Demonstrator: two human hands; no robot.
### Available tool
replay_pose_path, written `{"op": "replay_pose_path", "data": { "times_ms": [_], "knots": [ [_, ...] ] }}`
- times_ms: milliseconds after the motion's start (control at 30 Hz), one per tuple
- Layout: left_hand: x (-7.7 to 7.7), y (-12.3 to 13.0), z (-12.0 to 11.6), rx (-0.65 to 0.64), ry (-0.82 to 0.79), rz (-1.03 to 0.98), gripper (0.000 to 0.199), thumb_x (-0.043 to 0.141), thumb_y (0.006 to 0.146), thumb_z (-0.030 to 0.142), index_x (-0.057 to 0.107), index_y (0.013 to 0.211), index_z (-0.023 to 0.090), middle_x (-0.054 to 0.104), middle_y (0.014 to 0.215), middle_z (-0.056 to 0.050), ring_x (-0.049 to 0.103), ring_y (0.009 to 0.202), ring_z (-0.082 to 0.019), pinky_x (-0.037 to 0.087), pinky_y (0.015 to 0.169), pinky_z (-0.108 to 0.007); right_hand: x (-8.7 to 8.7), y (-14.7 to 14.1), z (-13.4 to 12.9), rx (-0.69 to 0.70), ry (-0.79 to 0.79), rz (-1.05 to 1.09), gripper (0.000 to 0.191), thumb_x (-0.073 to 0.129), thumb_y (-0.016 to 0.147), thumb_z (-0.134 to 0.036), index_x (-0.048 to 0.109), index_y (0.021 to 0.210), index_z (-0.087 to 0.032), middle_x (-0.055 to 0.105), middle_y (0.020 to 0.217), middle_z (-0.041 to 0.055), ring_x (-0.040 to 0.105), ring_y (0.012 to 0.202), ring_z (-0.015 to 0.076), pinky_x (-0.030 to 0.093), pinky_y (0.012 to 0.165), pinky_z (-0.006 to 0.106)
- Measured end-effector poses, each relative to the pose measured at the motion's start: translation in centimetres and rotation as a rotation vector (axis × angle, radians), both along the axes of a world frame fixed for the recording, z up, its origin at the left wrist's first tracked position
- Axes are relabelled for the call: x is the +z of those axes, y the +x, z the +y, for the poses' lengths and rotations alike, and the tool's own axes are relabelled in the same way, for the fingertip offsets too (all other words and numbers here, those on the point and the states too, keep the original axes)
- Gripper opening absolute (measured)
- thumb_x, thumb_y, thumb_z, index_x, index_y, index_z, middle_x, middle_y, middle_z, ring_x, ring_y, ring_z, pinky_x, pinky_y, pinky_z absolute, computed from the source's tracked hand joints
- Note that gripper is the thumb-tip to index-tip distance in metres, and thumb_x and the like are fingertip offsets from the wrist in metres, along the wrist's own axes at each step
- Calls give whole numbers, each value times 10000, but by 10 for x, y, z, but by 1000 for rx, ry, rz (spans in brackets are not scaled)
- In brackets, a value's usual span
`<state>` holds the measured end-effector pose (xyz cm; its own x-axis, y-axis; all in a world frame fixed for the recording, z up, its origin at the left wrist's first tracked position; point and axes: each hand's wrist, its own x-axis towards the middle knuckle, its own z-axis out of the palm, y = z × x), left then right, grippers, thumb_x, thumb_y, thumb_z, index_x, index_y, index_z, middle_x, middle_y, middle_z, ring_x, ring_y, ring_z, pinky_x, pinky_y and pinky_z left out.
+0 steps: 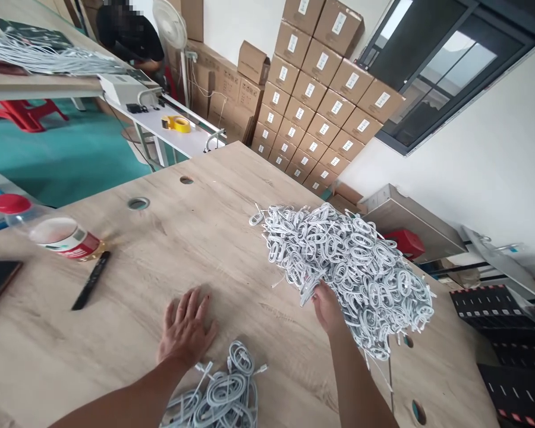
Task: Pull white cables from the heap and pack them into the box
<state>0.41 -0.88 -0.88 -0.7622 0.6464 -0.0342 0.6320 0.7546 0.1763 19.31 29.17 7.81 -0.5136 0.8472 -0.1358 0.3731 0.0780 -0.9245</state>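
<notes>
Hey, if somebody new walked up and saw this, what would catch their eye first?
Most likely the big heap of pale cables on the right of the table, with the right hand gripping a coil at its near edge. Next might come the tall stack of boxes beyond the table's far end, then the red-capped bottle lying on its side at left.

- Your right hand (329, 308) pinches a coiled cable (310, 288) at the edge of the large cable heap (352, 255).
- Your left hand (187, 327) rests palm-down on the wood-grain surface (214, 238), just beside a smaller cable pile (225, 389).
- Over to your left, a red-capped bottle (56, 230) sits near a slim black tool (91, 280).
- Beyond the surface, you have stacked brown cartons (312, 113) and a person (129, 35) in black near a white fan (170, 25).
</notes>
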Motion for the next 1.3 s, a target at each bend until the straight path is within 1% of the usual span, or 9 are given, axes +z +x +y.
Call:
{"op": "replay_pose_path", "data": {
  "times_ms": [100,233,467,667,800,933,1067,1167,1300],
  "knots": [
    [1,0,1,-3,-8,14,672,490,891,408,485,1518,165,345,1666,-131,207,1560,-307,-7,1282,-530,20,15,-13,-32,-400,246,384,660,772,-571,681,941,-226,767,984,103,732,993,306,567,797,402],
    [0,-1,2,-4,2,20,662,477,898,408,492,1513,163,358,1658,-136,215,1556,-304,-1,1281,-525,34,35,-42,-57,-475,149,538,728,677,-687,660,945,-225,764,919,97,744,944,300,577,775,394],
    [-4,-3,0,-20,13,49,679,477,882,435,518,1494,144,379,1643,-150,240,1543,-327,27,1276,-549,49,33,-81,755,-391,-563,349,798,741,-406,751,1029,-214,759,1080,71,708,1017,271,546,870,377],
    [-5,-2,-2,-21,-5,79,670,479,880,427,525,1492,159,400,1636,-139,262,1536,-320,51,1278,-547,16,-64,-25,239,444,-640,665,633,894,-336,446,1523,-227,542,1455,147,521,1338,310,467,1048,418],
    [-8,-1,-4,-25,11,81,656,491,881,425,539,1482,166,412,1630,-138,280,1529,-326,57,1278,-553,-8,-100,4,141,627,-724,558,669,869,-346,582,1414,-268,550,1363,151,597,1171,311,506,912,388],
    [-14,0,-8,-46,54,78,642,502,894,417,535,1486,172,401,1635,-141,273,1533,-330,49,1279,-563,-19,-92,25,121,554,-540,371,652,818,-317,711,1173,-228,661,1122,94,644,943,234,513,841,339],
    [-17,0,-8,-46,83,63,635,503,903,416,526,1492,179,396,1639,-138,254,1544,-322,35,1284,-556,-22,-67,34,-37,163,-152,382,685,695,-355,691,1048,-209,690,854,4,645,777,196,544,759,327],
    [-16,-1,-7,-37,69,56,651,511,888,430,534,1485,172,398,1637,-139,244,1547,-326,31,1284,-557,-16,-46,31,-188,-148,148,424,758,609,-351,651,998,-221,692,847,-17,647,766,178,538,705,308],
    [-13,-1,-5,-42,67,72,659,487,887,434,537,1481,152,407,1629,-154,261,1537,-331,42,1281,-559,2,-13,12,-195,-317,416,359,769,644,-326,669,980,-243,702,834,-23,638,776,154,506,702,271]
  ]
}}
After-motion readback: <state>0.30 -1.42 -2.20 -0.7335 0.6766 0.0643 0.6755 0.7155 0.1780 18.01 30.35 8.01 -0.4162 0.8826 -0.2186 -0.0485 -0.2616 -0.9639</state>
